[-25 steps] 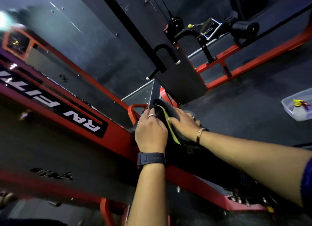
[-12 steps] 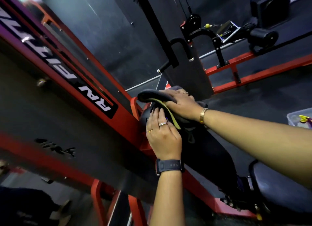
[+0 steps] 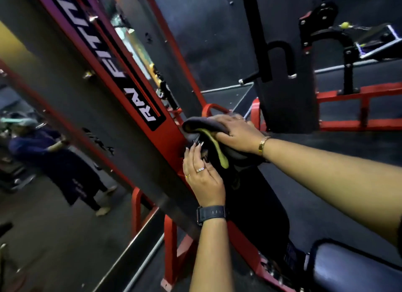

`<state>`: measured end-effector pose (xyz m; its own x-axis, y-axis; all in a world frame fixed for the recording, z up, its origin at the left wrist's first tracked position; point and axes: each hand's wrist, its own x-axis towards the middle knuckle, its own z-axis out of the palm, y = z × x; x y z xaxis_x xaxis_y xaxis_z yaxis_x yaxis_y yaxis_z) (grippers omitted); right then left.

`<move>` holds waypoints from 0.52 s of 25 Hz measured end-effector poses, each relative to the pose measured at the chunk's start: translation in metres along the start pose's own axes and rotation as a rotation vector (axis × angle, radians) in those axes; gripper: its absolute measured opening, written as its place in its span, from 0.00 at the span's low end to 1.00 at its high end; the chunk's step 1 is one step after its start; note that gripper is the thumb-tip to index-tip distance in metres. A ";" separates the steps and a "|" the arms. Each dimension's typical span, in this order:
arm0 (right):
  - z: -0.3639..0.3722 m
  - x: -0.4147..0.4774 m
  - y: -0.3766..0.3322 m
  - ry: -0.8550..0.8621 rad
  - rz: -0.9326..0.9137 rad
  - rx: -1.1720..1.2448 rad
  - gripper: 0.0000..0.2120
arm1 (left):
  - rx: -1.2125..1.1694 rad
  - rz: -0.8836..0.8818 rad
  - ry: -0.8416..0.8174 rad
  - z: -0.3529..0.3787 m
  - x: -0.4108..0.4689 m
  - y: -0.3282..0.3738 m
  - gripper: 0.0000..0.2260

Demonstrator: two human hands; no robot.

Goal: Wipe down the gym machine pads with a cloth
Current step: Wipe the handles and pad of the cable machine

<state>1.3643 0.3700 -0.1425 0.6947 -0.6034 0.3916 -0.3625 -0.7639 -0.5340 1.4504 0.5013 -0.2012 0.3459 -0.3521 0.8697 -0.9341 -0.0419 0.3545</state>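
A dark cloth with a yellow-green edge [image 3: 205,128] lies draped over the top end of the black back pad [image 3: 258,206] of the red gym machine. My right hand [image 3: 237,133] lies flat on the cloth and presses it onto the pad's top. My left hand [image 3: 203,176], with rings and a dark wristwatch, rests with straight fingers on the pad's left side, just below the cloth. A black seat pad [image 3: 352,267] shows at the lower right.
The red frame beam with white lettering [image 3: 134,78] runs diagonally close to the left of the pad. A mirror on the left reflects a person [image 3: 54,159]. A black weight-stack cover [image 3: 285,78] and red floor rails [image 3: 359,108] stand behind.
The view has swung and drawn closer to the machine. My right hand has slid the cloth a little further over the pad's top, while my left hand stays on the pad's side.
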 end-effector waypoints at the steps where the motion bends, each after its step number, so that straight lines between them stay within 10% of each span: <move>1: 0.004 -0.001 0.014 0.010 0.001 0.131 0.27 | -0.002 -0.043 0.034 0.003 -0.005 0.003 0.18; 4: 0.015 0.006 0.033 -0.008 0.016 0.375 0.25 | -0.007 -0.118 0.129 0.012 -0.021 0.007 0.17; 13: -0.004 0.039 0.014 -0.064 -0.381 0.022 0.31 | -0.001 -0.175 0.247 0.028 -0.057 0.007 0.19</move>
<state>1.3839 0.3351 -0.1321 0.8148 -0.2608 0.5178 -0.0578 -0.9252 -0.3751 1.4220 0.4952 -0.2575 0.5128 -0.1019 0.8524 -0.8583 -0.0810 0.5066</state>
